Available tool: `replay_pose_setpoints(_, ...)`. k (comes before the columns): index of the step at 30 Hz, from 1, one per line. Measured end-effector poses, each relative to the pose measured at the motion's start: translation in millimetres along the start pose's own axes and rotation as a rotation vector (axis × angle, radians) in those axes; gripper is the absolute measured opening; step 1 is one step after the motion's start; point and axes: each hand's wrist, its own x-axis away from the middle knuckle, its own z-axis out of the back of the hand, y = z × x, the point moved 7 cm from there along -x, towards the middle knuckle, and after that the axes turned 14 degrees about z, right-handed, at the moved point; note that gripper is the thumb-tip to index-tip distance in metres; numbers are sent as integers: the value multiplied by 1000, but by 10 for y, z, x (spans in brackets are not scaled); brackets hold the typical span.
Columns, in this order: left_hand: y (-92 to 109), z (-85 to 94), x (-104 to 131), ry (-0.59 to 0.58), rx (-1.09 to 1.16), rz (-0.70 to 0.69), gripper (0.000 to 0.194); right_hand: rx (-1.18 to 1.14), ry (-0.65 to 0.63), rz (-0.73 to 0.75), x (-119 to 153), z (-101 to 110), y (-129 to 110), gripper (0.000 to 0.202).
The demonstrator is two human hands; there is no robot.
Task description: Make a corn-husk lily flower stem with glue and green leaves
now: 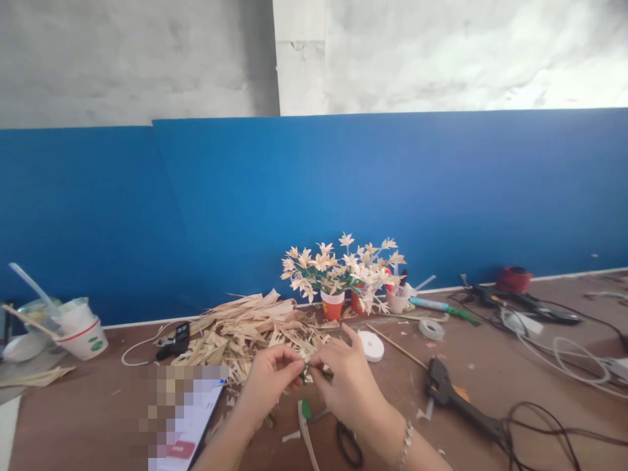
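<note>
My left hand point(272, 381) and my right hand point(350, 383) meet over the table, thumbs and forefingers pinched together on a small thin green piece point(307, 367). Most of that piece is hidden by my fingers, so its exact kind does not show. Below them lies a white strip point(307, 437) beside a green oval shape point(307, 409). The black loop handle of what look like scissors point(350, 446) shows under my right wrist. Just beyond my fingers spreads a heap of dry, pale husk pieces point(245, 320), and a white tape roll point(371, 347) sits past my right hand.
Pale artificial flowers point(333, 261) stand in red-and-white pots point(332, 306) at the back. A black glue gun point(456, 399) with its cord lies right, near cables point(564, 360) and another roll point(432, 330). Paper cups point(83, 330) stand left; a phone-like screen point(199, 418) lies front left.
</note>
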Motion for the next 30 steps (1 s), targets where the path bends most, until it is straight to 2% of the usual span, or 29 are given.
replay_pose_setpoints(4,9,10,-20,-25,16,25,20,90,54,75,-1,42,-43,15)
replay_pose_setpoints(9,16,33,-55,-50,-40,-65,13,-20,-56,-12,-4,-13,50,15)
replay_pose_setpoints(15,22,24,-52,-107,-83,-114,8,-307,-220,-239,26,-112,171,14)
replay_pose_setpoints(20,59,-14,14,-152,-105,-96,9,-719,-335,-428,126,-282,294,13)
replay_pose_setpoints(24,62,-43,44,-180,-124,-105,10,-1018,-427,-506,184,-380,291,19)
replay_pose_setpoints(27,53,-49,36,-168,-143,-115,9,-960,-444,-484,176,-377,270,18)
replay_pose_setpoints(30,41,-28,8,-115,-146,-124,8,-637,-359,-416,126,-297,269,10)
